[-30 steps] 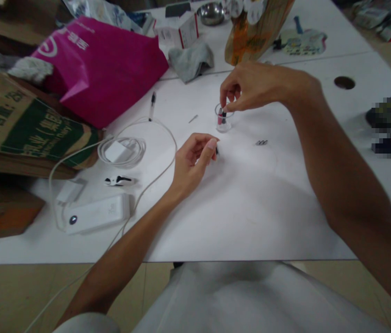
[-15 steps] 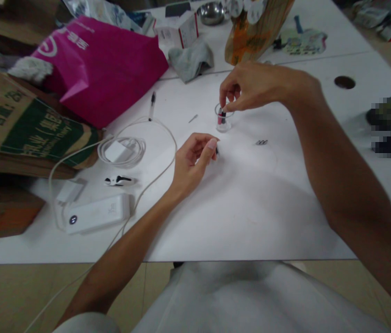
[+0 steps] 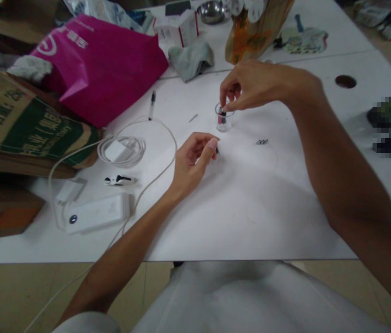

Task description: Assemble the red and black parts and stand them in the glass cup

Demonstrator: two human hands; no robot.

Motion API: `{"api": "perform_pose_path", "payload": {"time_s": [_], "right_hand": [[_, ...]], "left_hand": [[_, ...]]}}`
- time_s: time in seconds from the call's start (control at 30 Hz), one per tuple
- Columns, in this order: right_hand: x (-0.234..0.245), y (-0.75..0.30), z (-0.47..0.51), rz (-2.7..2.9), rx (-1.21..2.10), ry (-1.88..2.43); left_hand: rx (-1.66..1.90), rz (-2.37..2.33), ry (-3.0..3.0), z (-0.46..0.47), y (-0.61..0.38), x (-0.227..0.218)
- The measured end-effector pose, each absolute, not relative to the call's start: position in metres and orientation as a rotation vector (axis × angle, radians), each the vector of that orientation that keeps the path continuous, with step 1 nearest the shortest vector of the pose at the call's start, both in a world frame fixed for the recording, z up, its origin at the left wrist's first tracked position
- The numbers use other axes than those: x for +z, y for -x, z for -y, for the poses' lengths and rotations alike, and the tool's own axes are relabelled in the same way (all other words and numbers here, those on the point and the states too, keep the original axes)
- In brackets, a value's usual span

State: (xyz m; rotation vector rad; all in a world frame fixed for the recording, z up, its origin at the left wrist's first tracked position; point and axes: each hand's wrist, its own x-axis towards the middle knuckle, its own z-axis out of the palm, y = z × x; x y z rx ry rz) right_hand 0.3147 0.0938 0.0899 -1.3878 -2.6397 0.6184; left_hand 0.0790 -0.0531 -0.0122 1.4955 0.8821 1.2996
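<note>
A small clear cup stands on the white table with a red piece and a small dark piece showing inside. Over its rim, my right hand reaches down, thumb and forefinger pinched at the top of the dark piece. Closer to me, my left hand is curled with thumb against fingers. A small dark object pokes out past its fingertips; its kind cannot be made out. Several small dark loops lie right of the cup, and a thin metal piece lies to its left.
At left are a pen, a coiled white cable, white-and-black clippers and a white power bank. A magenta bag, a grey cloth and a metal bowl sit behind. The table has a round hole at right.
</note>
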Motion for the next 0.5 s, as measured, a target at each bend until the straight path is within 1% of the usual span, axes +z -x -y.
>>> {"api": "perform_pose_path", "payload": {"time_s": [0.27, 0.5], "right_hand": [[0.0906, -0.3149, -0.0941, 2.704, 0.509, 1.341], [0.0900, -0.3143, -0.0968, 2.721, 0.499, 1.344]], "left_hand": [[1.296, -0.901, -1.502, 0.0528, -0.0790, -0.0133], [1.298, -0.882, -1.491, 0.0528, -0.0781, -0.0136]]}}
